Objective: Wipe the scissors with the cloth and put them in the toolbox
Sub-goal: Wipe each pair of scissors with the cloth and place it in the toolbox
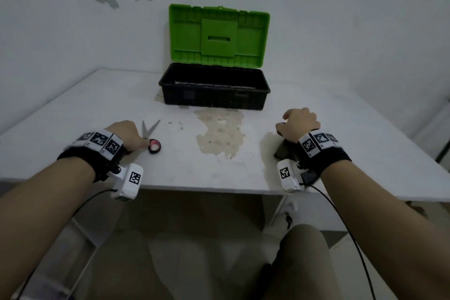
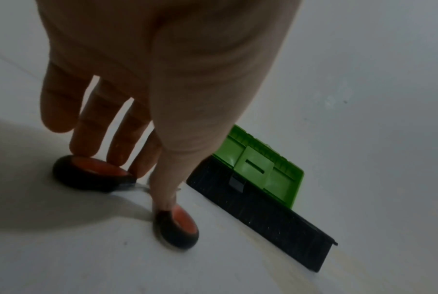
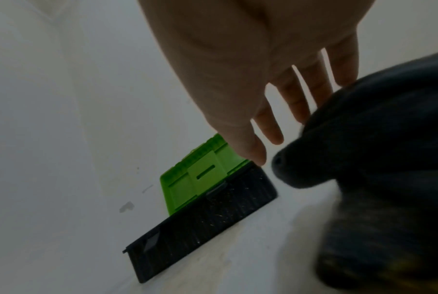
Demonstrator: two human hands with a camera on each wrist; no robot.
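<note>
The scissors [image 1: 151,138], with grey blades spread and black-and-red handle loops, lie on the white table at the front left. My left hand [image 1: 131,134] reaches down on them. In the left wrist view the fingertips [image 2: 127,159] touch one loop [image 2: 87,179] and the thumb tip meets the other loop [image 2: 177,228]. A dark crumpled cloth [image 1: 283,151] lies at the front right. My right hand [image 1: 292,122] hovers over the cloth [image 3: 376,159] with straight, spread fingers [image 3: 271,123]. The toolbox [image 1: 214,100] stands open at the back, its green lid [image 1: 219,36] upright.
A brownish stain [image 1: 219,134] marks the table [image 1: 73,114] between my hands, in front of the toolbox. The wall stands right behind the lid. The table's front edge runs just under my wrists.
</note>
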